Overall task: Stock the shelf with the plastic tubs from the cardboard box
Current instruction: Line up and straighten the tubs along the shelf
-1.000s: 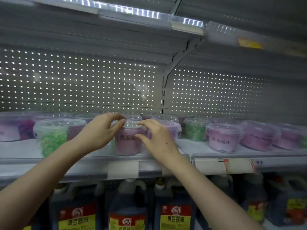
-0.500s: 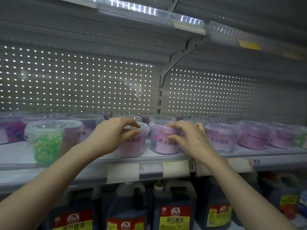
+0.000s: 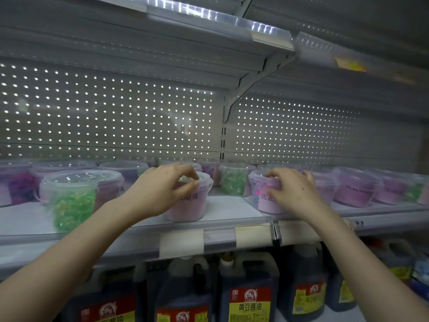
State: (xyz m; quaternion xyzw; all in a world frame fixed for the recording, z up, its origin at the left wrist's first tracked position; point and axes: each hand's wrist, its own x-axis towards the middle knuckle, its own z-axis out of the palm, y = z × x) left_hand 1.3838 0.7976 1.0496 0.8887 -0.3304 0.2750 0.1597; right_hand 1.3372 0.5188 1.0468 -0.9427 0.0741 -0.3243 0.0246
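Store shelf (image 3: 232,212), tubs in rows. Left hand (image 3: 160,191) curled around pink tub (image 3: 190,203) at front edge; right hand (image 3: 292,191) grips second tub (image 3: 262,196) just right.

Dark soy sauce jugs (image 3: 249,296) with red and yellow labels stand in a row along the bottom, from seven to four o'clock. A perforated back panel (image 3: 111,117) fills the picture from nine to three o'clock. A yellow price tag (image 3: 350,65) hangs blurred at two o'clock.
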